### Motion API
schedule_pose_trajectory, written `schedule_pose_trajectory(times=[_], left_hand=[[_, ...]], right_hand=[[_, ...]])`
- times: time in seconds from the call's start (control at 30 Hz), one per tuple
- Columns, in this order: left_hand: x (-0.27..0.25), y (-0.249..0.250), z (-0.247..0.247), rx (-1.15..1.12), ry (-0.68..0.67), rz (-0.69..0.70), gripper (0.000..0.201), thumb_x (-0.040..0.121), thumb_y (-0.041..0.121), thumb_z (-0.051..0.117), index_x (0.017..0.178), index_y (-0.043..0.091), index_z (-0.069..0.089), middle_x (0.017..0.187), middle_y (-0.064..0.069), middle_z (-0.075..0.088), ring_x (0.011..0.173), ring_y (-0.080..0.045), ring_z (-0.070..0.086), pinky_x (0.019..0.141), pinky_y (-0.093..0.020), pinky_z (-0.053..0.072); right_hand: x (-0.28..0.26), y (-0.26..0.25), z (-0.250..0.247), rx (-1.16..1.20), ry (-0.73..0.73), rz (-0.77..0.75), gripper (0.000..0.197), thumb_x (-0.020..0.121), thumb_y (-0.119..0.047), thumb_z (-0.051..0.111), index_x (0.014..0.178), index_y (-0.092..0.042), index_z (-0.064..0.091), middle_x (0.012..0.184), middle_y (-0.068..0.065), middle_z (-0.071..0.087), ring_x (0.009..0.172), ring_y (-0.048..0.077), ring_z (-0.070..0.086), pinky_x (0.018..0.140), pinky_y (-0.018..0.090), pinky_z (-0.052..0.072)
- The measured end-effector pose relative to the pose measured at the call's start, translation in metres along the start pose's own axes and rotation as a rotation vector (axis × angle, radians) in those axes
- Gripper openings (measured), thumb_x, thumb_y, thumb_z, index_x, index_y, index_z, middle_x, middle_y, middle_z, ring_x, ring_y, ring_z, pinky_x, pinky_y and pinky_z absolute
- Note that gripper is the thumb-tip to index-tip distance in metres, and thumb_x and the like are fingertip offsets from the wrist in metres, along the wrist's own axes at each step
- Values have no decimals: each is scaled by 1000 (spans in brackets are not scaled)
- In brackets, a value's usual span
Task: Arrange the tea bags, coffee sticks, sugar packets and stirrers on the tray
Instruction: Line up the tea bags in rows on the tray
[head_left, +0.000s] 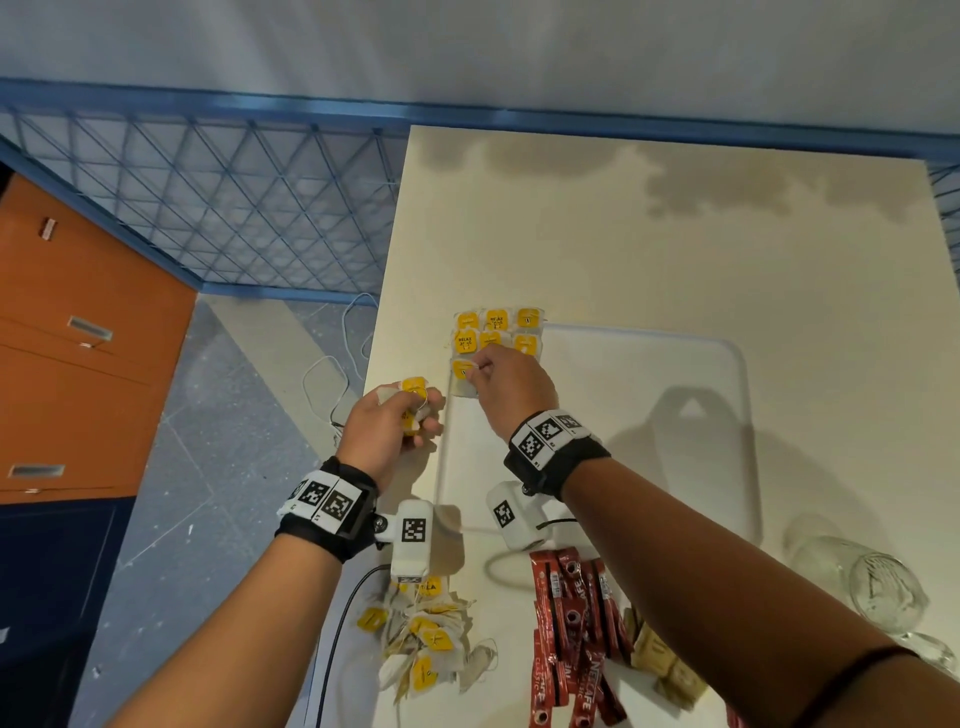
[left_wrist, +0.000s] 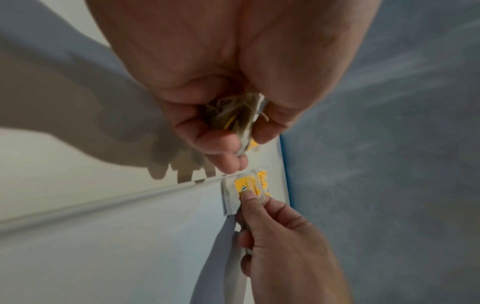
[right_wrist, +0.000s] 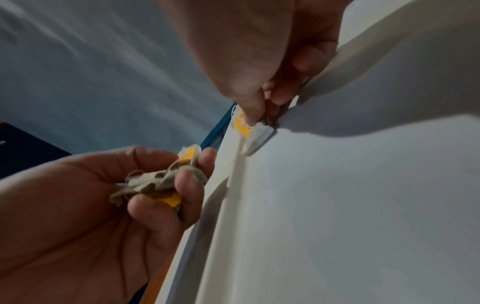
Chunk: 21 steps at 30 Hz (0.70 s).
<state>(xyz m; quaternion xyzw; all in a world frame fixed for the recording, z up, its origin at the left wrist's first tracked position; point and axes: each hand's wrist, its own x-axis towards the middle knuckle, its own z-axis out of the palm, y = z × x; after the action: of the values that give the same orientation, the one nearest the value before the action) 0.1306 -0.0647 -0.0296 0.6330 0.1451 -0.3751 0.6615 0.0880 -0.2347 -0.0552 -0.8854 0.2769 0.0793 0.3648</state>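
A white tray (head_left: 727, 364) lies on the table with several yellow-tagged tea bags (head_left: 496, 330) laid in rows at its far left corner. My right hand (head_left: 480, 371) pinches one tea bag (head_left: 464, 375) down at the start of the third row; its thumb (left_wrist: 249, 197) presses on the yellow tag (right_wrist: 240, 125). My left hand (head_left: 410, 410) hovers just left of the tray's edge, gripping a small bunch of tea bags (left_wrist: 233, 117), also seen in the right wrist view (right_wrist: 161, 181). A loose pile of tea bags (head_left: 426, 639) and red coffee sticks (head_left: 571, 623) lie near me.
Brownish sugar packets (head_left: 660, 660) sit right of the coffee sticks. A clear glass (head_left: 878, 587) lies on its side at the near right. The table's left edge (head_left: 374, 415) drops to the floor, with cables and an orange cabinet (head_left: 78, 338) beyond.
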Motion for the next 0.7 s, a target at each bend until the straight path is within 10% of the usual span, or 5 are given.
schedule_pose_trajectory(times=[0.27, 0.53, 0.7], left_hand=[[-3, -1, 2, 10, -30, -17, 19, 96, 6, 50, 112, 0, 60, 94, -17, 68, 62, -21, 52, 48, -23, 36], [-7, 1, 9, 49, -32, 19, 20, 96, -3, 51, 114, 1, 61, 76, -14, 64, 58, -17, 58, 47, -22, 43], [-10, -1, 15, 125, -101, 62, 14, 98, -2, 57, 108, 5, 63, 74, -10, 70, 54, -14, 60, 62, -34, 53]], right_hand=[[-5, -3, -3, -91, 25, -8, 15, 103, -46, 50, 99, -32, 48, 77, -11, 58, 76, 23, 59, 70, 36, 51], [-32, -4, -13, 266, -43, -194, 23, 106, -34, 50, 103, -23, 70, 93, -5, 72, 87, 17, 64, 82, 43, 54], [-49, 0, -19, 381, -110, -149, 25, 104, -31, 58, 122, -19, 71, 118, -2, 72, 109, 14, 63, 96, 29, 48]])
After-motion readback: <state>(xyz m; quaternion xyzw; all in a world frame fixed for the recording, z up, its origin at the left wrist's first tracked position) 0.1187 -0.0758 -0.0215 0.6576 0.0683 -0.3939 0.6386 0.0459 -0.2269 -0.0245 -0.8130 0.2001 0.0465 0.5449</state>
